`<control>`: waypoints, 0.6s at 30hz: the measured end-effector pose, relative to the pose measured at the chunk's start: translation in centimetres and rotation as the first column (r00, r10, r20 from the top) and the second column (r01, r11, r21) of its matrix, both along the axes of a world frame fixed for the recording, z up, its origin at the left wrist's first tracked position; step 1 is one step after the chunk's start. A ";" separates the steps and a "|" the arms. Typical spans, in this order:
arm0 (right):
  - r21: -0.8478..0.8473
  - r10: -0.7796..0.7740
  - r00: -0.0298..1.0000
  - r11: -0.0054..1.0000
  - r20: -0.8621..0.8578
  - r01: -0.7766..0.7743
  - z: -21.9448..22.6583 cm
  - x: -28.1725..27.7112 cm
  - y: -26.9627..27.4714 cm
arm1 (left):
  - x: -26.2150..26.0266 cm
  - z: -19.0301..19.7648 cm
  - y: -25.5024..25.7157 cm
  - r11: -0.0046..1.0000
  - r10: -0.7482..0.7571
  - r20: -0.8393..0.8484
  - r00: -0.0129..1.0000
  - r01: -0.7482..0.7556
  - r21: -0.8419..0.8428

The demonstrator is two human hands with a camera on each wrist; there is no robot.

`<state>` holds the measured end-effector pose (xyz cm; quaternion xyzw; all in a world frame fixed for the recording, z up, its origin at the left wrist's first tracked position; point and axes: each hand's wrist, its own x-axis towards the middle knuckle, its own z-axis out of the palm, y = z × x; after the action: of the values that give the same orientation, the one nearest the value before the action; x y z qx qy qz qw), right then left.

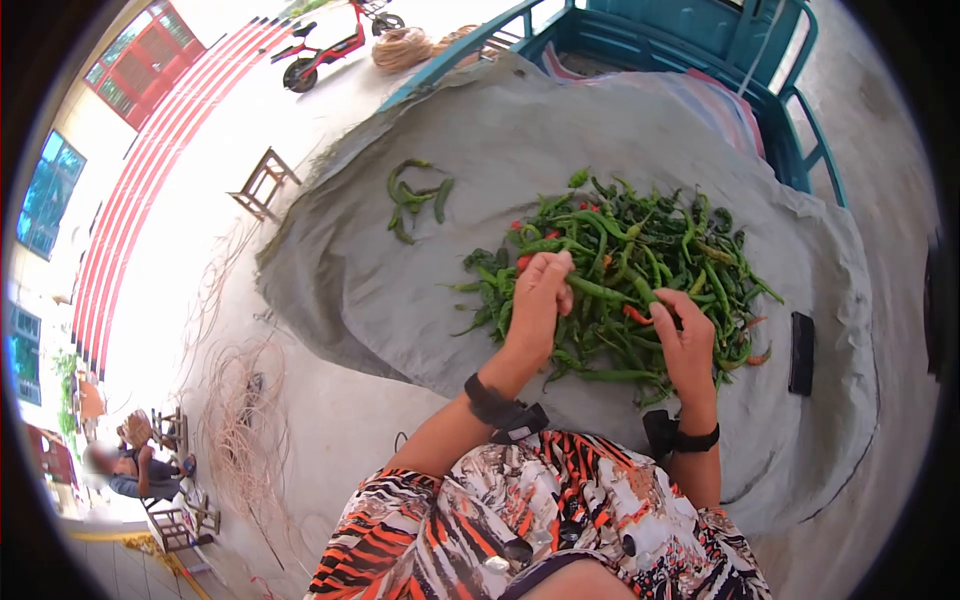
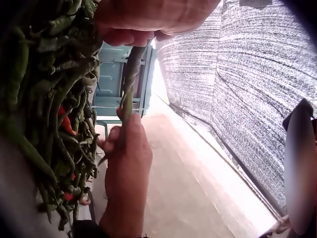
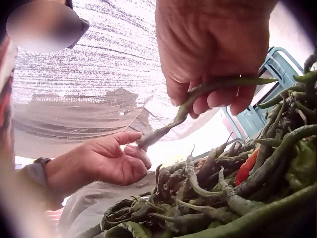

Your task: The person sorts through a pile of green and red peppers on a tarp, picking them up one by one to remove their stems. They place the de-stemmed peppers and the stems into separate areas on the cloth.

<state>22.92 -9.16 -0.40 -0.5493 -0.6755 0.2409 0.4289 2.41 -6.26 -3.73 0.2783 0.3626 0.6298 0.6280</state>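
A long, slightly twisted green chili pepper (image 1: 600, 289) is stretched between my two hands above the pile. My left hand (image 1: 540, 305) pinches one end between thumb and fingers. The other end is in my right hand (image 1: 688, 345), and in the right wrist view the pepper (image 3: 157, 135) runs along under the curled fingers, its tip sticking out past them. Right below lies a heap of green chili peppers (image 1: 715, 290) with a few red ones, such as a red pepper (image 3: 246, 167) in the right wrist view.
The heap rests on a grey cloth (image 1: 480, 130). A few separate green peppers (image 1: 405, 195) lie at its far left, a black phone-like object (image 1: 801, 353) on the right. Beyond stands a blue cart (image 1: 700, 35). Leftward are a wooden stool (image 1: 264, 183), a red scooter (image 1: 330, 55) and a seated person (image 1: 145, 470).
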 end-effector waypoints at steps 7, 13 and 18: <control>-0.110 -0.153 0.968 0.985 -0.197 0.133 -0.1 -0.6 -0.3 | 0.3 0.0 0.2 0.984 -0.157 -0.290 0.944 0.175 0.038; -0.312 -0.166 0.888 0.950 -0.429 0.026 -0.6 -1.5 -0.7 | 0.8 1.4 0.2 0.976 -0.153 -0.353 0.923 0.197 0.094; -0.359 -0.209 0.842 0.933 -0.498 0.020 -0.7 -1.2 -0.9 | 0.9 0.9 0.6 0.960 -0.219 -0.329 0.919 0.263 0.097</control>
<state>21.70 -10.10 -1.06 -0.5673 -0.4449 0.4688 0.5103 3.30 -5.71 -2.80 0.4611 0.3762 0.5187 0.6138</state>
